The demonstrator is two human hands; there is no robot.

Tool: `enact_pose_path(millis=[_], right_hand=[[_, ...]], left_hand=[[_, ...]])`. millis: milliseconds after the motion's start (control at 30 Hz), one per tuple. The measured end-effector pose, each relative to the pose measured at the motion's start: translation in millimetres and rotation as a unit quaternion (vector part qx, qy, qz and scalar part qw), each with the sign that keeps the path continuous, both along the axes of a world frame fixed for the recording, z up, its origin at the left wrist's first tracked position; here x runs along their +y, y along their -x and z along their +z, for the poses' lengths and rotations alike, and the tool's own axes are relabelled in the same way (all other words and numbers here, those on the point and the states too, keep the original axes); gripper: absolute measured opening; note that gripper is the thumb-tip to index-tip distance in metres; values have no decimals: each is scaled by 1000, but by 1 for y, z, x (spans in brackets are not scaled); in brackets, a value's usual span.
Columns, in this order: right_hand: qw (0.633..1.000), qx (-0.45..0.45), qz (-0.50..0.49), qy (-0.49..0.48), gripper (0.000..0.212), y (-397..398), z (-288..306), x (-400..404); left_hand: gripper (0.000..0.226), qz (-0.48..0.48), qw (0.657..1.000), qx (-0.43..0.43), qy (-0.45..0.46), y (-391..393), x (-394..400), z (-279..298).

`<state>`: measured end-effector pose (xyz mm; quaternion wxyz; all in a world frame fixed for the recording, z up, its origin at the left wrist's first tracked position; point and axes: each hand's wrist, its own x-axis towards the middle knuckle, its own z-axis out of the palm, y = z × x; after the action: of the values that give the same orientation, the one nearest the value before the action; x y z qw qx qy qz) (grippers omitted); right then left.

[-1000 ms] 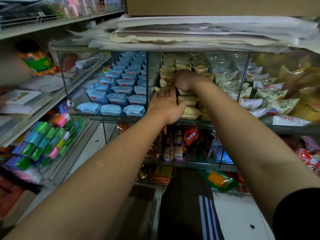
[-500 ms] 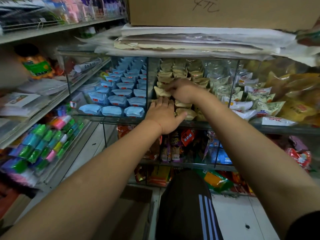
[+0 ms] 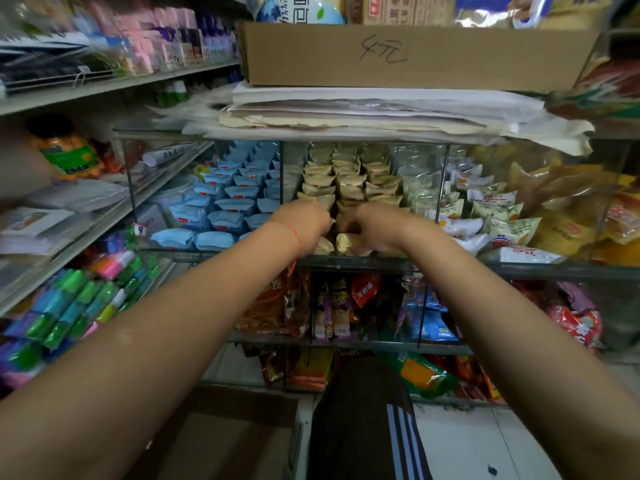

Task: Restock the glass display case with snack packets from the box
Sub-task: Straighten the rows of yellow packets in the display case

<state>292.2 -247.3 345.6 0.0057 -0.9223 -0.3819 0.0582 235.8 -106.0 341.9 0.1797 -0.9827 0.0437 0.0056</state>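
Left hand (image 3: 304, 225) and right hand (image 3: 375, 228), fingers curled around tan snack packets (image 3: 343, 241) in the front row of the glass display case (image 3: 346, 263), middle compartment. Packets appear light, soft and crinkly; best pinched at the sealed edges. Stacked rows rise behind the hands.

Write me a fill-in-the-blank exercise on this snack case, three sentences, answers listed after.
1. Both hands, left hand and right hand, work in the compartment holding the ____ packets.
2. The compartment to the left of it holds ____ packets.
3. The cardboard box above the glass case rests on a stack of ____.

Answers: beige; blue; paper
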Motion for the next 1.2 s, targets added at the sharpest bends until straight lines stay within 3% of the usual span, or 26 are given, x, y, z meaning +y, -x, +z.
enact_pose_path(millis=[167,267,433,733,967,1200], right_hand=[[994,-108,-18,-9,43,-3,-10,3],[994,-100,-5,-44,49,-9,-14,3],[991,-122,-15,-61,36,-27,-19,10],[995,-45,-34,-82,47,-37,-9,22],[997,-5,-26,-69,56,-7,25,-4],[986,-56,-76,135,33,7,20,-28]], left_hand=[[24,-12,994,-97,-43,0,-3,-8],[23,0,995,-89,-48,-6,-8,-12],[25,47,996,-79,7,-19,-20,-7],[41,98,992,-15,72,-41,-12,6],[40,82,996,39,11,-20,-16,23],[54,20,997,28,63,-5,-21,15]])
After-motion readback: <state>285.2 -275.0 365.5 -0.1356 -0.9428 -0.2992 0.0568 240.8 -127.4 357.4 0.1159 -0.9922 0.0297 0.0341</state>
